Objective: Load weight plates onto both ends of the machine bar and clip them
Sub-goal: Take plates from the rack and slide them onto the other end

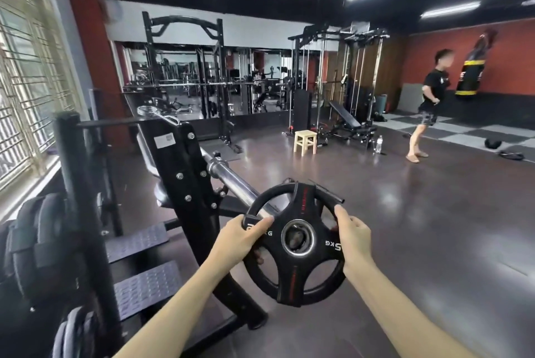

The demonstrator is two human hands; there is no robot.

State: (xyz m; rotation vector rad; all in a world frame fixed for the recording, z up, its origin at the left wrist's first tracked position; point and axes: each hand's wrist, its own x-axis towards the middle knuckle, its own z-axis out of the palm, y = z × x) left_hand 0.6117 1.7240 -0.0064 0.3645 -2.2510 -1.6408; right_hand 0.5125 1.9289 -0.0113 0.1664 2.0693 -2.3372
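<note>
- One black 5 kg weight plate (295, 244) with three grip openings is held upright in mid-air, just in front of the chrome end of the machine bar (231, 181), not yet on the sleeve.
- Both hands grip its rim: left hand (241, 237) curled round the left edge with thumb across the face, right hand (351, 234) wrapped round the right edge.
- Bar slopes up leftward through a black bolted upright (185, 172).
- Dark rubber plates (37, 241) sit stored at far left.
- Floor (405, 212) is dark and glossy; mirrors (202, 82), power racks, an incline bench (344, 120), a wooden stool (305, 140) and another person (428, 105) by a punching bag (470, 68) fill the gym beyond.
</note>
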